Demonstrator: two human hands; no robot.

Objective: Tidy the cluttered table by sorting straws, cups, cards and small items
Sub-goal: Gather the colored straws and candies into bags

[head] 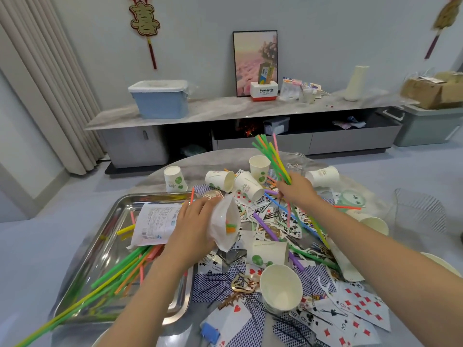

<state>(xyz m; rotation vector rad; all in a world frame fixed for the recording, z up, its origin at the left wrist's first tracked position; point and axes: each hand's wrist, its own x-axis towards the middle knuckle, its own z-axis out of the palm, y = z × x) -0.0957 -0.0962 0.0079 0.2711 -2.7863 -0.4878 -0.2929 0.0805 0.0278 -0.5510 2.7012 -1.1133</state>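
The room is evenly and softly lit with a cool, bluish cast, and shadows are faint. The shiny stainless-steel tray (105, 221) just beside the left hand (193, 226) catches pale glare along its rim and mirrors the coloured plastic straws lying in it. The right hand (298, 189) and the bunch of bright straws (273, 159) it grips are slightly smeared by motion. The wide lens bends the edges: the beige pleated curtain (45, 83), well beyond the left hand, leans and curves, and the red-and-gold hanging ornament (443, 18) far above the right hand is blurred and stretched. The scattered playing cards (360, 309) below the right hand look soft.
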